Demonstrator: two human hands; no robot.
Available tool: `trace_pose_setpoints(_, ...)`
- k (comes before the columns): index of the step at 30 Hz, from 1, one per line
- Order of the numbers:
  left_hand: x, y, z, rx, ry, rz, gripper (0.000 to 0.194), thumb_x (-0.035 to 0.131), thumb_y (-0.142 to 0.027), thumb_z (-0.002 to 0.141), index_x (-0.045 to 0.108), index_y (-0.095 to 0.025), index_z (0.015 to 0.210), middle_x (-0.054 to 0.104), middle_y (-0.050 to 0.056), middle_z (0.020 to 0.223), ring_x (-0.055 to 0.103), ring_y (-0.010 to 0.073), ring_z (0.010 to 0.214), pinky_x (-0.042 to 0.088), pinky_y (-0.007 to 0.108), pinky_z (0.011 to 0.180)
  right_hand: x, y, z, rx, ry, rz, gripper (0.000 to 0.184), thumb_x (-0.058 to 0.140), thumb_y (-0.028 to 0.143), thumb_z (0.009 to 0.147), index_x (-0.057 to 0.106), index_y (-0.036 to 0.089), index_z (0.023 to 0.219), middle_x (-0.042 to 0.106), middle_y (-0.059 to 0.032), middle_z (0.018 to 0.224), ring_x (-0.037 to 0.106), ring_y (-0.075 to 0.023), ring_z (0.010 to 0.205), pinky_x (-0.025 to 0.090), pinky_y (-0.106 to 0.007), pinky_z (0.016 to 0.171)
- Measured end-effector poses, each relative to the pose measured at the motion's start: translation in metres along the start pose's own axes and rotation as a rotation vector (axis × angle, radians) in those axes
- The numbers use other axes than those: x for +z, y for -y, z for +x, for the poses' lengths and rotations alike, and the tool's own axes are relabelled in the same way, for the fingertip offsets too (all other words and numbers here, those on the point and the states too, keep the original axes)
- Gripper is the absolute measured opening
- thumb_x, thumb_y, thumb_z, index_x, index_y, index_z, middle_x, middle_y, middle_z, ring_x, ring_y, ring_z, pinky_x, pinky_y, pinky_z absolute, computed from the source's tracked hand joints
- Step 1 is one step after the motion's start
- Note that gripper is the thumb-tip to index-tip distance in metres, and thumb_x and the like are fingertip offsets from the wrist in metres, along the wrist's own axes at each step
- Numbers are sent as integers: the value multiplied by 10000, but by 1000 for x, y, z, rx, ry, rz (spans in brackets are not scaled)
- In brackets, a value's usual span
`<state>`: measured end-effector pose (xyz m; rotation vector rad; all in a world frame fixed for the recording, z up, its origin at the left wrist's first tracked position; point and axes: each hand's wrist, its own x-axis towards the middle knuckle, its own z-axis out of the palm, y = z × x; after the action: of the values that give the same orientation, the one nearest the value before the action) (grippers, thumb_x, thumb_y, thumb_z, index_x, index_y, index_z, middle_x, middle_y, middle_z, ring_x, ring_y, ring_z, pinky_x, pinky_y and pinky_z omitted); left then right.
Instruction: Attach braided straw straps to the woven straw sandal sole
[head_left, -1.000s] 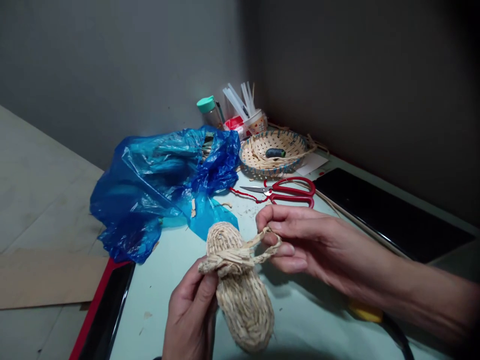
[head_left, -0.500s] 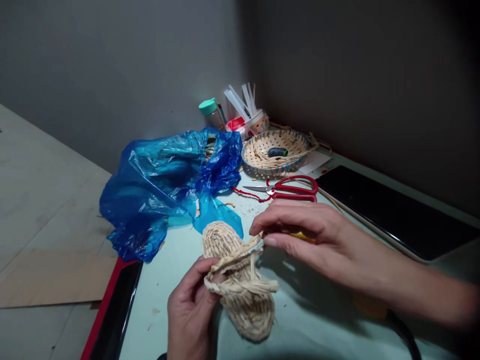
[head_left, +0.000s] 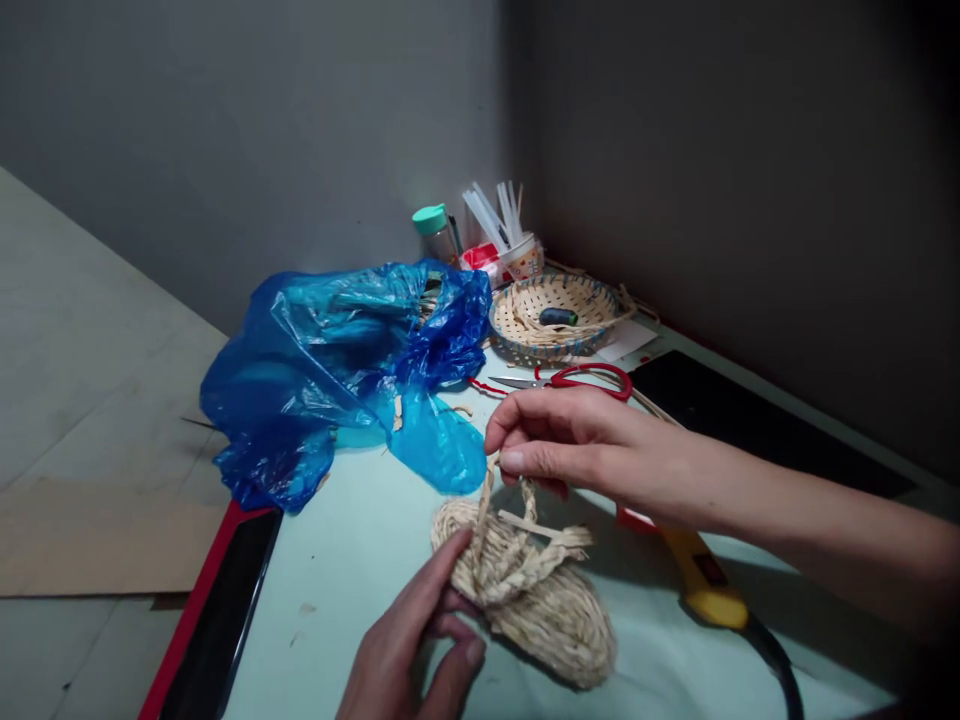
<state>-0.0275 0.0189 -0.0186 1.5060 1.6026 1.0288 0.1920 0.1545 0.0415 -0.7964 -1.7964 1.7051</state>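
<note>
A small woven straw slipper (head_left: 555, 625) lies on the pale green tabletop, with braided straps crossing its middle. Above it, my right hand (head_left: 555, 440) pinches the upper part of a thin straw braid (head_left: 486, 500) between thumb and fingers. My left hand (head_left: 427, 630) is at the slipper's left side, its index finger touching the edge and its thumb spread apart, so it is open. Under my right forearm lies a yellow corded tool (head_left: 709, 590) that looks like a glue gun, partly hidden. Red-handled scissors (head_left: 592, 378) rest just beyond my right hand.
A crumpled blue plastic bag (head_left: 322, 370) covers the left rear. Behind are a woven basket (head_left: 517, 310) holding a dark thread spool (head_left: 558, 316), a cup of clear sticks (head_left: 523, 258) and a teal-lidded jar (head_left: 431, 222). A black panel (head_left: 720, 410) lies at right.
The slipper has turned and shifted right, lower onto the table. My left hand has loosened its hold on it. My right hand has moved slightly left and up, lifting the braid.
</note>
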Motion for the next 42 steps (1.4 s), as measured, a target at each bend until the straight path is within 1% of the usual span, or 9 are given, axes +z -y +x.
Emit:
trace_pose_setpoints(3,-22,-15,4,28,-62,199,419,641,-319,878,644,-392,1290,747,-30,885,676,99,692,528,140,664,-2,1,9,10,92,-3,83,606,243,913,627,163,903,593,18,761,497,-93,646,397,-199,550)
trace_pose_setpoints(6,-34,-43,20,69,-114,226,266,665,-361,866,734,-359,1123,753,-11,963,699,142,884,528,161,789,0,2,18,28,168,76,77,636,235,887,650,159,889,635,9,777,503,-85,638,397,-188,548)
trace_pose_setpoints(10,-23,-67,50,-14,-23,-138,143,707,-349,845,716,-298,978,733,-15,1008,700,133,898,531,162,779,9,4,24,38,222,138,191,667,326,875,666,135,887,652,-13,789,500,-83,635,403,-193,564)
trace_pose_setpoints(16,-8,-60,75,-118,40,-436,123,717,-238,842,641,-208,933,618,-47,785,640,78,659,489,176,670,12,-2,19,42,165,236,193,610,285,911,562,177,1064,628,10,790,497,-91,631,416,-214,583)
trace_pose_setpoints(24,-3,-49,77,-199,-28,-497,168,713,-290,840,661,-185,960,649,-12,622,580,103,651,446,171,640,-14,-6,-5,-59,19,-270,177,499,265,994,657,197,957,667,21,876,563,-99,734,420,-214,643)
trace_pose_setpoints(30,2,-47,79,-225,-37,-539,180,726,-283,825,651,-196,964,644,-17,647,587,121,665,465,209,657,13,0,-32,12,104,-562,296,640,451,911,621,314,1174,675,32,1121,601,-174,1008,424,-267,819)
trace_pose_setpoints(36,-7,-57,61,-65,-232,-154,152,667,-327,882,689,-247,1010,699,2,1046,637,164,946,469,241,824,41,-15,-30,-124,105,-627,206,470,204,980,640,234,1092,683,-12,924,613,-156,829,412,-267,702)
trace_pose_setpoints(39,-6,-61,37,134,-415,150,86,668,-258,865,711,-283,935,706,-21,1003,631,172,947,443,252,873,38,-15,-33,-112,55,-573,152,490,226,986,618,241,1067,674,15,894,600,-135,788,399,-245,686)
trace_pose_setpoints(42,3,-59,20,212,-312,203,147,665,-213,839,736,-298,936,740,-17,900,657,185,779,487,279,777,36,-11,-37,-113,-13,-485,137,534,263,984,616,274,1094,689,37,954,614,-123,843,402,-227,743)
